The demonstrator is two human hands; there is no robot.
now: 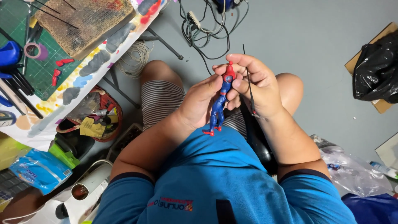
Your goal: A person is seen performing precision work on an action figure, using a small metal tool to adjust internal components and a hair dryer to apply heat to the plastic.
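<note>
I hold a small red and blue action figure [218, 108] upright above my lap, head up and feet hanging down. My left hand [200, 101] grips its body from the left side. My right hand [253, 85] pinches the figure's red head between fingertips and also holds a thin black stick-like tool [250, 89] that runs along my palm. Two loose red figure parts [65, 62] lie on the green cutting mat [45, 70] at the left.
A work table at the left carries the mat, a tape roll [35, 50], dark pens, a brown woven pad [83, 23]. Cables [203, 29] lie on the grey floor ahead. A black plastic bag [375, 70] sits right; clear bags [352, 170] lower right; a cluttered basket [97, 118] under the table.
</note>
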